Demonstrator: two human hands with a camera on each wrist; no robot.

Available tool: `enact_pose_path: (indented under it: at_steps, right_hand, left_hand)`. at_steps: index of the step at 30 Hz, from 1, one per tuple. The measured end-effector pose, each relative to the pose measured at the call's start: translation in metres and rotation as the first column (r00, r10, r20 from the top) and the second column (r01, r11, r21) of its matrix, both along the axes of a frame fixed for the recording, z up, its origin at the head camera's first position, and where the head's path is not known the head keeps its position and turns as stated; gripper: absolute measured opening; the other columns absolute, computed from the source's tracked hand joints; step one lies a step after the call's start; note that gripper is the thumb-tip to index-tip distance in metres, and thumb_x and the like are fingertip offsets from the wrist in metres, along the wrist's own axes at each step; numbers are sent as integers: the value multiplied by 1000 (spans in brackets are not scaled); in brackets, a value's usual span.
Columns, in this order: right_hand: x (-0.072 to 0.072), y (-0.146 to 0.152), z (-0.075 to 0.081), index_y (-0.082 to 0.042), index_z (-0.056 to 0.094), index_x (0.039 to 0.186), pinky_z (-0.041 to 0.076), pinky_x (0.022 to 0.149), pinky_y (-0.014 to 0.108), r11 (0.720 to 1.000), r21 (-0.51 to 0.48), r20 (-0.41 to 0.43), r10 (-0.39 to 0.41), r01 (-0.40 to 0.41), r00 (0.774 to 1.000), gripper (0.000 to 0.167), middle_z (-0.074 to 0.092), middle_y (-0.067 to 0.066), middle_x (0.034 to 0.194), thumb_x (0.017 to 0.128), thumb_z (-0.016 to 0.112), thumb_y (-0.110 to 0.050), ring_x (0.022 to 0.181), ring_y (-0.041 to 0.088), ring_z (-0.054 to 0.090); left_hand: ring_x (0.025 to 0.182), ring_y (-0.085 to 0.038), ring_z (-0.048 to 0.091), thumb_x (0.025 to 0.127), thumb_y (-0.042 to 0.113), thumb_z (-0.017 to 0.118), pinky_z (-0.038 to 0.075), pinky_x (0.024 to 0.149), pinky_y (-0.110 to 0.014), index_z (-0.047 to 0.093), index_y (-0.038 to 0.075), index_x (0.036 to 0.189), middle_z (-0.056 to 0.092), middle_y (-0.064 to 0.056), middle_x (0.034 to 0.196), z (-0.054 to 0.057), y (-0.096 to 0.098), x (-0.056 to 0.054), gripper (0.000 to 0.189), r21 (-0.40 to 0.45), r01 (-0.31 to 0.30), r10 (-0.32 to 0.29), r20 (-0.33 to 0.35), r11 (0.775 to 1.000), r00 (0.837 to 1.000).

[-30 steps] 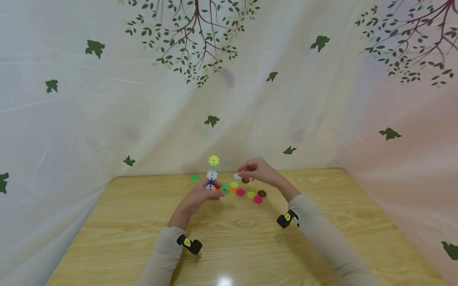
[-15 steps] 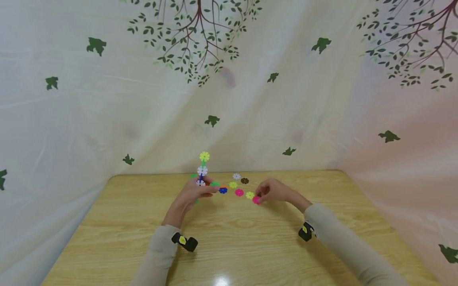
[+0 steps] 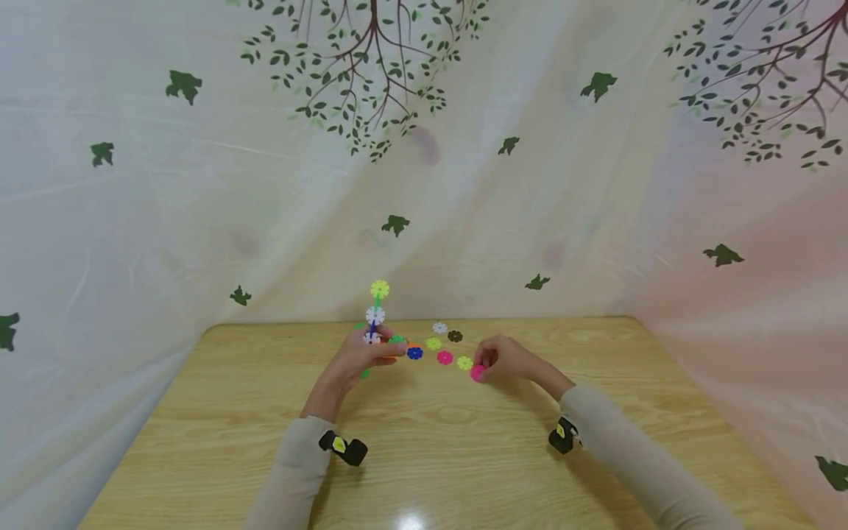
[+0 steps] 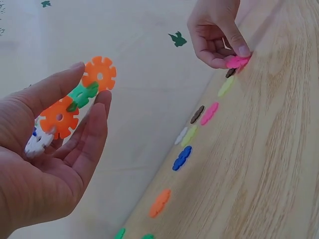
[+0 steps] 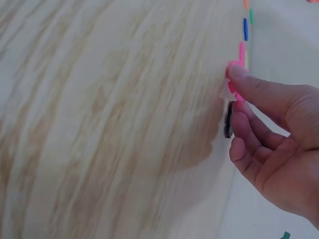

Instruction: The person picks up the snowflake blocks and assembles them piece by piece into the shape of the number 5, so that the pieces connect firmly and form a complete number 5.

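Note:
My left hand (image 3: pixel 353 358) holds a chain of slotted flower-shaped plastic discs above the table. A yellow disc (image 3: pixel 380 289) tops it, with green, white and blue discs below. In the left wrist view, the chain's orange disc (image 4: pixel 52 122), a green disc (image 4: pixel 82 96) and another orange one lie between thumb and fingers. Farther right, my right hand (image 3: pixel 510 359) pinches a loose pink disc (image 3: pixel 478 373) at the tabletop, between thumb and fingertips. Under those fingers, the right wrist view has a dark brown disc (image 5: pixel 228 122). Part of the chain is hidden by the left hand.
Loose discs lie between the hands: blue (image 3: pixel 414 353), pink (image 3: pixel 444 358), yellow (image 3: pixel 465 364), white (image 3: pixel 440 327) and brown (image 3: pixel 455 336). An orange disc (image 4: pixel 160 203) lies nearer the left hand. Behind the wooden table (image 3: pixel 424 442) hangs a printed curtain (image 3: pixel 298 221).
From above the white and brown discs, my right hand has moved right and nearer, and now pinches the pink disc. The left hand shifted left with the chain, uncovering the blue disc.

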State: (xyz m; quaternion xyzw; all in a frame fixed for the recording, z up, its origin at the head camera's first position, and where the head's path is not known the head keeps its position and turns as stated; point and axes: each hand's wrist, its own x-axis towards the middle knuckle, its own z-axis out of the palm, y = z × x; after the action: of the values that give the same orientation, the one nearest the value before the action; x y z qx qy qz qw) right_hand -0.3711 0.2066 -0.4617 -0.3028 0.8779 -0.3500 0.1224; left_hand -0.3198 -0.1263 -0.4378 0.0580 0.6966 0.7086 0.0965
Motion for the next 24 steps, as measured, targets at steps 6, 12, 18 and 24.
enact_pose_path:
  at_steps: [6,12,18,24]
  right_hand:
    - [-1,-2,4,0,70,92,52,69,24,999,-32,40,27,-26,999,10,69,9,84,84,76,4,75,10,59]
    - [1,-15,15,6,71,109,56,64,34,989,-149,92,-4,17,996,19,72,13,87,92,71,0,73,19,62]
    - [10,-40,37,4,70,118,59,80,55,959,-274,114,-35,65,993,26,73,15,99,96,70,-10,89,35,70]
    - [18,-68,53,-2,72,109,62,79,45,908,-403,139,-68,119,988,19,75,12,96,93,75,-12,92,38,73]
  left_hand:
    - [97,-26,74,87,4,79,56,98,-50,56,5,104,73,-5,96,1,-1,0,28,29,-1,1,3,1000,1000]
    - [105,-33,71,87,6,79,50,106,-55,56,6,106,69,-8,104,2,-3,1,30,28,-17,17,0,999,1000]
    - [114,-33,68,86,11,82,50,103,-51,58,10,104,73,-13,119,4,-4,2,30,-15,-16,16,-32,1000,999]
    - [113,-25,67,85,12,83,51,95,-34,58,12,102,74,-12,120,6,-5,3,30,-34,-22,21,-53,999,998]
